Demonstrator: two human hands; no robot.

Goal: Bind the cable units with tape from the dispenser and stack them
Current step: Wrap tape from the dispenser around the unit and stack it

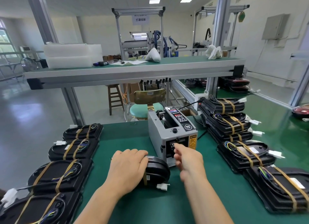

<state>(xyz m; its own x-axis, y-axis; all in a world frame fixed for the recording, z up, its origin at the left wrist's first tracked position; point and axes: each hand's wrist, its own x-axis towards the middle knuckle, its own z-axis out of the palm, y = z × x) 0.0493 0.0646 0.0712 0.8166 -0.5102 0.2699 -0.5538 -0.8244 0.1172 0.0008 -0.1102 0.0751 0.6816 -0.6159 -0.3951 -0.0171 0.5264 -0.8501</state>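
A black cable unit (158,171) lies on the green mat in front of the grey tape dispenser (172,133). One brown tape strip crosses it, and its white plug sticks out at the lower right. My left hand (127,167) rests on top of the unit with fingers spread over it. My right hand (187,158) reaches to the dispenser's front outlet, index finger and thumb extended at the slot. Whether tape is pinched between them is unclear.
Taped black units lie in a row on the left (60,175) and in stacks on the right (245,153). A raised green shelf (133,68) crosses the back. A stool with a teal seat (142,109) stands behind the bench.
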